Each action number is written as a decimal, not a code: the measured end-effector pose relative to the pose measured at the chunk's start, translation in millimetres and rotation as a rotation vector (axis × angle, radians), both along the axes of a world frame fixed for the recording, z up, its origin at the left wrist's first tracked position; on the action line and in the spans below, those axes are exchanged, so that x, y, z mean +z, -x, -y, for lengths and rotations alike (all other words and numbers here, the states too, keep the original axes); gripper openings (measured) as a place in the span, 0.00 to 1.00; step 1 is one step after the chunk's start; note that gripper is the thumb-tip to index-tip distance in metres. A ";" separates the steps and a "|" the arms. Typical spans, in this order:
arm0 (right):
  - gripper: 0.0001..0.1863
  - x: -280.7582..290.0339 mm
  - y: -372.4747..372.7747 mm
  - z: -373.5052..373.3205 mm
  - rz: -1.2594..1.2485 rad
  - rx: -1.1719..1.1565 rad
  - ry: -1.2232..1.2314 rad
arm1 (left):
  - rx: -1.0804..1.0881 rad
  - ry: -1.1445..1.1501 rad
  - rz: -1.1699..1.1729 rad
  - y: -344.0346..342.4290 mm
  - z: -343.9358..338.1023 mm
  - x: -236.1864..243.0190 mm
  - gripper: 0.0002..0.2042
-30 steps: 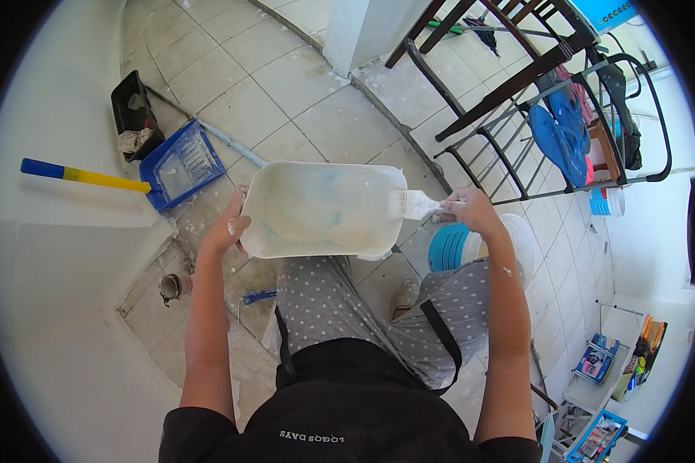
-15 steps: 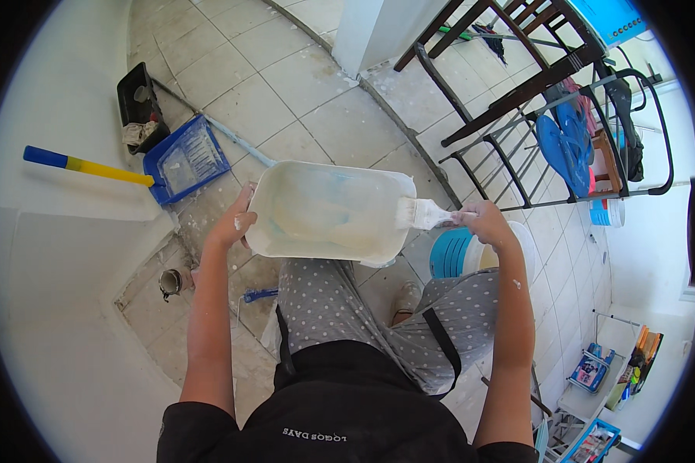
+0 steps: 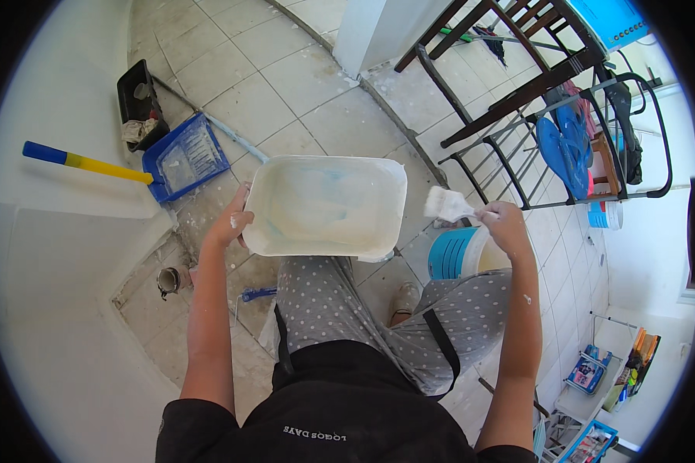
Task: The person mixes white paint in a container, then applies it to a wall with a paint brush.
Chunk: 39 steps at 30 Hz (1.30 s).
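Note:
My left hand (image 3: 228, 220) grips the left end of a white paint tray (image 3: 326, 207), which I hold level over my lap. Whitish paint with faint blue streaks coats its inside. In my right hand (image 3: 505, 225) is a wide paintbrush (image 3: 446, 204), its bristles thick with white paint and pointing left. The brush hangs in the air just right of the tray, apart from it. Below my right hand stands a white and blue paint bucket (image 3: 454, 253), partly hidden by my hand and knee.
On the left lie a blue roller tray (image 3: 184, 160), a black tray (image 3: 137, 96) with a rag, and a blue and yellow handle (image 3: 89, 165) by the wall. A rack with blue flip-flops (image 3: 560, 150) stands right. A small can (image 3: 171, 280) and blue-handled tool (image 3: 259, 294) rest on the floor.
The brush has come away from the tray's right rim, moving right and slightly up with my right hand. The tray has shifted a little to the left.

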State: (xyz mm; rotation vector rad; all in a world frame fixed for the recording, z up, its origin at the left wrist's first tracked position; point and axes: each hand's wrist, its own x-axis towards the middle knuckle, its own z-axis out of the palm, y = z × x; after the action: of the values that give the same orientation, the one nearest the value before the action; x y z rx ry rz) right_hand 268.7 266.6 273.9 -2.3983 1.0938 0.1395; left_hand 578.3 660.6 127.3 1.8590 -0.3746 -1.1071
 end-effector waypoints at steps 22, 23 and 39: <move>0.06 -33.6 -11.3 -12.5 0.132 0.762 0.578 | -0.006 -0.018 -0.063 -24.5 5.1 -28.0 0.47; 0.07 -34.9 -8.7 -11.1 0.153 0.748 0.582 | -0.010 -0.014 -0.064 -25.2 6.6 -27.5 0.47; 0.08 -13.0 31.2 6.8 0.105 0.612 0.737 | -0.001 0.028 -0.018 -10.9 3.0 -21.6 0.42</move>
State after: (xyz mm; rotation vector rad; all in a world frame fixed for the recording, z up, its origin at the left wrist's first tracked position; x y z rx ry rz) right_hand 237.5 259.9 260.9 -3.2892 0.3406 -0.2273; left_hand 589.2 657.7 105.7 1.8240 -0.3793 -1.1135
